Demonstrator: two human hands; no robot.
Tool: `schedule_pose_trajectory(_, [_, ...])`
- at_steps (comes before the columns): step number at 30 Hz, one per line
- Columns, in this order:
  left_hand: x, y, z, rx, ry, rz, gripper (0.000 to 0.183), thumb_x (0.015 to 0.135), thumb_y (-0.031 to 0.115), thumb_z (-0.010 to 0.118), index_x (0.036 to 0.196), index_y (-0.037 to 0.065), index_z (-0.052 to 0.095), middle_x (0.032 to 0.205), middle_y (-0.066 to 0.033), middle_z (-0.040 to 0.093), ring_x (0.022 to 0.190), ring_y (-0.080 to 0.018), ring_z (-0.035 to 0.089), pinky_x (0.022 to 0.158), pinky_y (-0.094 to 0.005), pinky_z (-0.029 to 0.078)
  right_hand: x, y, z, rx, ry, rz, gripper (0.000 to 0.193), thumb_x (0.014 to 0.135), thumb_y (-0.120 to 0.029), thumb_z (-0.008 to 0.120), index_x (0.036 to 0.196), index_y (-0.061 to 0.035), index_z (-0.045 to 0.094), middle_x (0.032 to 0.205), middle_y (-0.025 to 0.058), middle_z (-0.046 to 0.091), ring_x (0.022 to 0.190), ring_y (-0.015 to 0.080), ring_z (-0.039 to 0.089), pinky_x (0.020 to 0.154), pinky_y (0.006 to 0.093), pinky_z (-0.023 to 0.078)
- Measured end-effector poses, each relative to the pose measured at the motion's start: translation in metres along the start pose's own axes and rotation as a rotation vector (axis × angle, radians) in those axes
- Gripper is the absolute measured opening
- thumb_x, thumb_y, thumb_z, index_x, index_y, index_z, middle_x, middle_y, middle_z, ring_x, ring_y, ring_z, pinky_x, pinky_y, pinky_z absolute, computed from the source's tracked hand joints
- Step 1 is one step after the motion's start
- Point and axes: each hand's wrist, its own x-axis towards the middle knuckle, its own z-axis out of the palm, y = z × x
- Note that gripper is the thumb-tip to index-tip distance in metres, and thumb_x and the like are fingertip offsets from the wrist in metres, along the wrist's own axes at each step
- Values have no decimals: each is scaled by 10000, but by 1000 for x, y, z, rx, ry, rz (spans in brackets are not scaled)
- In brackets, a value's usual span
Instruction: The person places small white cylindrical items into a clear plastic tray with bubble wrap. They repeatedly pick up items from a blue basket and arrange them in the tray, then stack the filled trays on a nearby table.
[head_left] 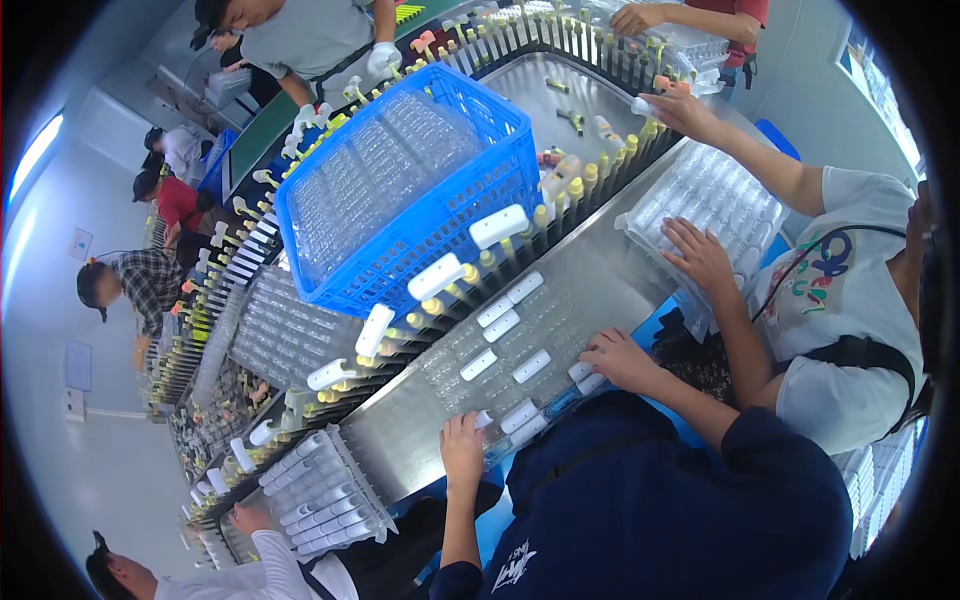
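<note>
I'm seeing both of my hands working low and well apart. My left forearm (460, 530) is rising almost straight from the lower edge out of a dark navy sleeve (457, 582), and the left hand (462, 452) is showing its back, fingers bending forward; how firmly they are closing I can't tell. My right forearm (697, 405) is slanting in from the lower right, the right hand (622, 362) sitting farther up, palm turning down, fingers spreading slightly and pointing left.
</note>
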Motion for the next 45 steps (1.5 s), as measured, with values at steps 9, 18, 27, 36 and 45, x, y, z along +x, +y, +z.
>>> schedule_pose_trajectory(9, [0, 26, -41, -223, 157, -88, 362, 949, 124, 775, 1269, 13, 648, 1130, -223, 734, 1061, -432, 703, 957, -523, 543, 49, -48, -100, 790, 501, 504, 367, 1103, -155, 637, 1430, 11, 622, 1026, 171, 779, 949, 211, 773, 857, 345, 575])
schedule_pose_trajectory(18, [-13, 63, -46, -261, 266, -119, 399, 963, 140, 780, 1309, -3, 641, 1096, -254, 751, 967, -458, 729, 856, -527, 581, 234, -105, -110, 83, 611, 355, 483, 1073, -258, 627, 1449, 43, 594, 876, 211, 747, 760, 360, 776, 671, 475, 617])
schedule_pose_trajectory(27, [-43, 55, -46, -306, 377, -302, 413, 961, 79, 723, 1346, -31, 622, 1180, -303, 718, 1023, -487, 716, 900, -535, 578, 225, -127, -57, 56, 523, 17, 600, 1034, -197, 687, 1570, -4, 501, 1135, 171, 708, 871, 349, 737, 740, 457, 612])
schedule_pose_trajectory(36, [-30, 72, -68, -483, 461, -408, 456, 975, 42, 659, 1419, -42, 595, 1260, -276, 673, 1108, -430, 692, 975, -467, 556, 26, -56, -10, 221, 103, 68, 317, 923, -149, 759, 1228, -76, 710, 1165, 129, 700, 1144, 359, 651, 1002, 490, 532])
schedule_pose_trajectory(45, [148, 150, -137, -299, 526, 373, 482, 953, -26, 703, 1430, 10, 646, 1378, -197, 668, 1305, -411, 605, 1134, -503, 458, -12, -12, 7, 97, -16, 21, 343, 846, -209, 843, 1174, -164, 754, 1248, 67, 671, 1281, 309, 596, 1126, 517, 450])
